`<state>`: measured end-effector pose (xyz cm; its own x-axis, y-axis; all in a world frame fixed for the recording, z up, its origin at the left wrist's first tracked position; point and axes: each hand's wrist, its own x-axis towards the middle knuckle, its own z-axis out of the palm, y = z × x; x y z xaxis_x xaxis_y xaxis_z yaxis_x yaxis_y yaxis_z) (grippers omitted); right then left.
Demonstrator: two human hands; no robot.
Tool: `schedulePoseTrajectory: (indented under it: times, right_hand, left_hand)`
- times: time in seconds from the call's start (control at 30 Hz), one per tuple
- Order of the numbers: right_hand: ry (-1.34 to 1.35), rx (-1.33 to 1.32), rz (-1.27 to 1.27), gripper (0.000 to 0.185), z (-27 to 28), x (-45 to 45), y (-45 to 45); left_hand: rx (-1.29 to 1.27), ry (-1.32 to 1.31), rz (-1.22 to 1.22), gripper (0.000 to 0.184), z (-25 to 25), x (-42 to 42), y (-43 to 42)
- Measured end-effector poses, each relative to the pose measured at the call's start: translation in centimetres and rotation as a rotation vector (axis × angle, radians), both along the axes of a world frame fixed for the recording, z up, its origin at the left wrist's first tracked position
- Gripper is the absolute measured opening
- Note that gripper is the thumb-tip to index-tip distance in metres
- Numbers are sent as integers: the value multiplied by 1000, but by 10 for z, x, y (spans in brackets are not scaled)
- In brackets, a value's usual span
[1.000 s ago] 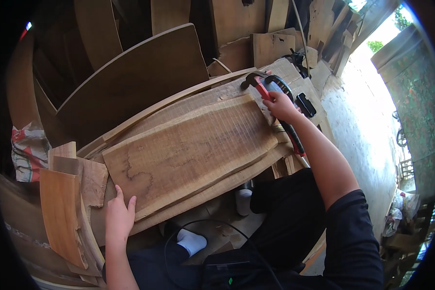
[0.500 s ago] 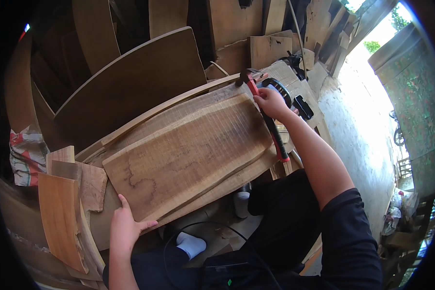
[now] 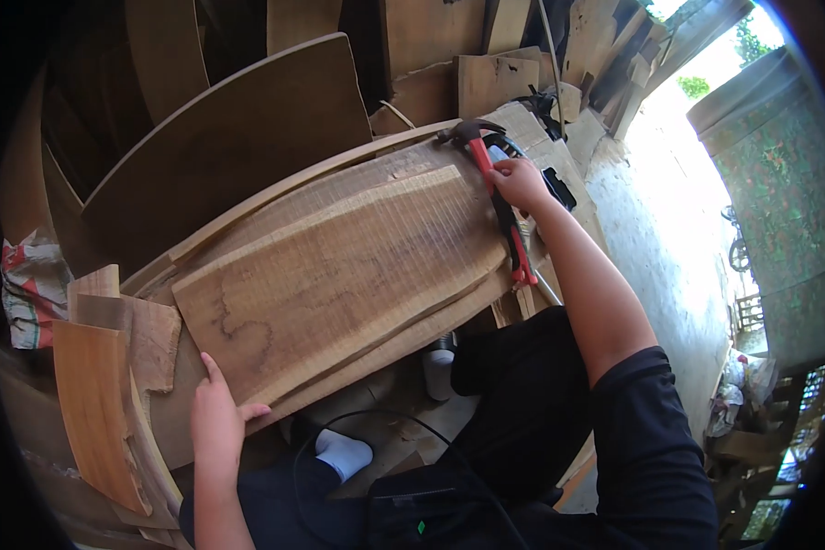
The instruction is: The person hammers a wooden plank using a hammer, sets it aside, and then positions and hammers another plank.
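Note:
My right hand is closed round the red and black handle of a claw hammer, its dark head towards the back. The hammer lies over the right end of a wide wooden board with a dark wavy stain and fine saw lines. At the board's near left corner is my left hand, thumb and forefinger spread apart along the edges, the other fingers partly hidden. More planks lie beneath the board.
A large dark panel leans behind the planks. Wood offcuts stand at the left, near a red and white sack. A black case lies beyond my right hand. A cable crosses my lap.
The hammer has turned more upright and shifted towards the board's right end with my right hand. My left thumb has spread out along the near edge. The whole view has shifted slightly.

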<state>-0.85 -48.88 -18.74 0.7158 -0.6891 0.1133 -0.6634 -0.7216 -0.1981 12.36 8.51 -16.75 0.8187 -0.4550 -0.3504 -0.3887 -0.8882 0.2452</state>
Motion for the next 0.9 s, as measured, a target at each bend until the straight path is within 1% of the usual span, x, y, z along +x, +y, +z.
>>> schedulePoseTrajectory:
  times: [0.03, 0.1, 0.13, 0.2, 0.23, 0.3, 0.37, 0.47, 0.53, 0.57, 0.63, 0.67, 0.73, 0.77, 0.83, 0.9]
  right_hand:
    - [5, 20, 16, 39, 1, -2, -2]
    - [24, 6, 43, 35, 3, -6, -2]
    - [31, 4, 42, 35, 14, -4, 5]
    - [235, 271, -147, 39, 32, 1, 12]
    - [239, 270, -146, 39, 32, 3, 14]
    - [375, 280, -275, 47, 33, 10, 16]
    - [370, 280, -266, 50, 29, 11, 15]
    - [334, 324, -253, 58, 27, 12, 15]
    - [292, 327, -252, 60, 27, 11, 16]
    - [295, 327, -246, 60, 26, 11, 16]
    - [177, 426, -297, 46, 23, 7, 12]
    - [182, 422, -294, 46, 22, 5, 10]
    - [213, 419, -156, 47, 16, 0, 6]
    - [219, 418, -152, 47, 12, 0, 3]
    - [279, 193, -6, 52, 4, 0, -1]
    - [277, 248, -51, 50, 9, -1, 1]
  left_hand:
    - [-15, -51, -14, 132, -3, 1, 3]
    - [21, -6, 9, 130, 2, 7, 1]
    - [60, 27, 36, 129, 5, 10, 0]
    - [61, 63, 36, 127, 5, 11, 0]
    - [65, 50, 31, 127, 6, 8, -1]
    - [71, 40, 30, 127, 11, 1, -5]
    - [144, 95, 19, 122, 20, -9, -12]
    - [144, 71, -23, 122, 11, -15, -7]
    - [163, 107, -6, 122, 20, -14, -11]
    - [147, 128, 15, 121, 24, -14, -13]
    - [126, 152, 37, 121, 24, -14, -13]
    - [134, 130, 21, 121, 22, -14, -12]
    - [141, 113, 10, 121, 21, -15, -12]
    - [138, 119, 17, 121, 22, -15, -13]
    - [138, 128, 20, 121, 23, -14, -13]
    - [144, 133, 43, 121, 22, -13, -15]
